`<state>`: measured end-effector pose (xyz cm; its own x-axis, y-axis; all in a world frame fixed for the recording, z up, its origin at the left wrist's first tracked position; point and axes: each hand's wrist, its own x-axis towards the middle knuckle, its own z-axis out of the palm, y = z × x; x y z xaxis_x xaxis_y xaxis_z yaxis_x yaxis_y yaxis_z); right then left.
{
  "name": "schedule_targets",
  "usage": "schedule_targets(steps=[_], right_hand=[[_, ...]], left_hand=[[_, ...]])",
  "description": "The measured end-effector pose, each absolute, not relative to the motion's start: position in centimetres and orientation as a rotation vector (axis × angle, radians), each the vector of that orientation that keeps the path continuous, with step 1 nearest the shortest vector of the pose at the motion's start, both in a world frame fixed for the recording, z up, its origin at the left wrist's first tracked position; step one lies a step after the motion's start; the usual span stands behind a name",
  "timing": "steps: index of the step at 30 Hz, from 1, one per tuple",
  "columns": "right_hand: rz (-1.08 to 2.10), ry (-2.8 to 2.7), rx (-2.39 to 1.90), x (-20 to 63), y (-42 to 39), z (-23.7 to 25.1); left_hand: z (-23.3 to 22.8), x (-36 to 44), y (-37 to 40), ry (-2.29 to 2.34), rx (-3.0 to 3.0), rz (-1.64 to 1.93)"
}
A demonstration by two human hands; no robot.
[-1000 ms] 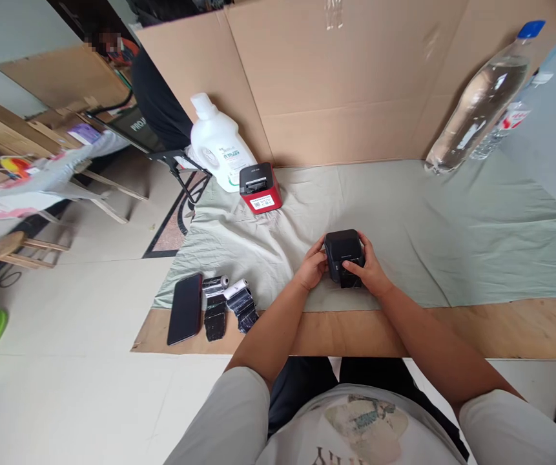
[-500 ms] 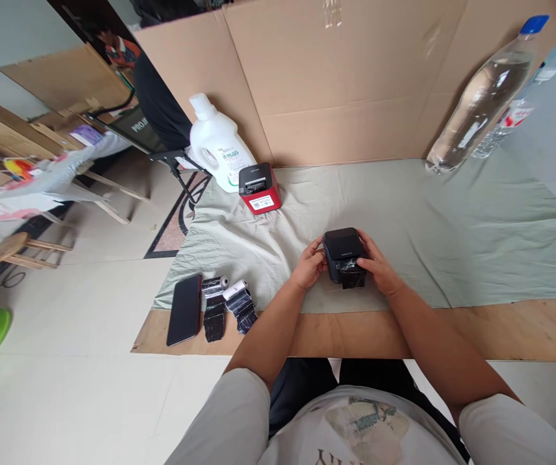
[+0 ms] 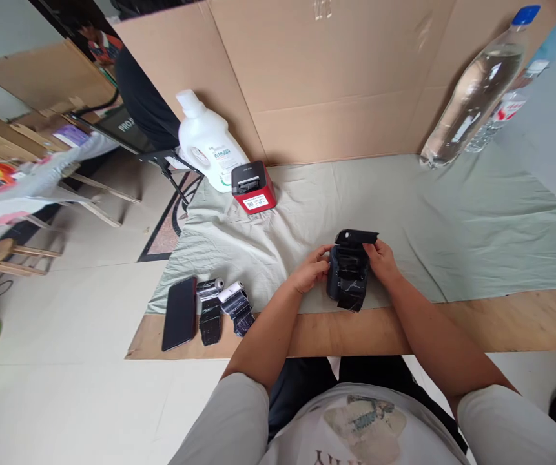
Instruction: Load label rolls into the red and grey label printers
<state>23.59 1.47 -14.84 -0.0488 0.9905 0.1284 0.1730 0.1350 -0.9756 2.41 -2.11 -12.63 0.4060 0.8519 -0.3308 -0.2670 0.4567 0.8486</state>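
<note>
A small black label printer (image 3: 334,274) sits on the cloth in front of me, its lid (image 3: 358,236) swung up. Inside it shows a dark roll, and a black strip (image 3: 350,301) hangs out over the front. My left hand (image 3: 312,268) grips the printer's left side. With thumb and fingers, my right hand (image 3: 381,258) holds the raised lid at its right end. To the left lie two partly unrolled rolls of black-printed paper, one nearer the phone (image 3: 210,316) and one beside it (image 3: 237,309).
A dark phone (image 3: 179,314) lies at the table's left edge. Farther back stand a red and black printer (image 3: 254,188) and a white detergent jug (image 3: 211,142). A large water bottle (image 3: 476,90) and a smaller bottle (image 3: 500,116) lean at the back right. Cardboard (image 3: 345,77) walls the back.
The black printer's lid has gone from closed to raised, uncovering the inside. My right hand has moved up from the front to the lid. The view has shifted slightly.
</note>
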Motion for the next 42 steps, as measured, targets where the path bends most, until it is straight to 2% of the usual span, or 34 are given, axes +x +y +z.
schedule_targets(steps=[5, 12, 15, 17, 19, 27, 31, 42], right_hand=[[0.929, -1.528, -1.395, 23.4, 1.3, -15.3], [0.763, -1.813, -1.555, 22.5, 0.9, -15.2], [0.692, -1.866, -1.571, 22.4, 0.9, -15.2], [0.654, -1.881, -1.574, 22.4, 0.9, -15.3], [0.632, -1.876, -1.577, 22.5, 0.9, -15.4], [0.625, -1.886, -1.593, 22.4, 1.0, -15.4], [0.605, -1.895, -1.585, 22.4, 1.1, -15.6], [0.585, -1.878, -1.592, 22.4, 1.3, -16.0]], left_hand=[[-12.4, 2.6, -2.1, 1.004, 0.945, 0.758], [-11.9, 3.1, -2.0, 1.731, 1.536, 0.708], [-11.5, 3.4, -2.5, 1.825, 1.568, 0.912], [-11.2, 3.7, -3.1, 1.813, 1.645, 1.098], [-10.7, 4.1, -3.5, 1.705, 1.767, 1.128], [-9.0, 6.5, -3.0, 1.644, 2.252, 0.377], [-9.3, 7.2, -2.2, 1.649, 2.303, 0.203], [-8.9, 6.6, -1.7, 1.598, 1.969, 0.603]])
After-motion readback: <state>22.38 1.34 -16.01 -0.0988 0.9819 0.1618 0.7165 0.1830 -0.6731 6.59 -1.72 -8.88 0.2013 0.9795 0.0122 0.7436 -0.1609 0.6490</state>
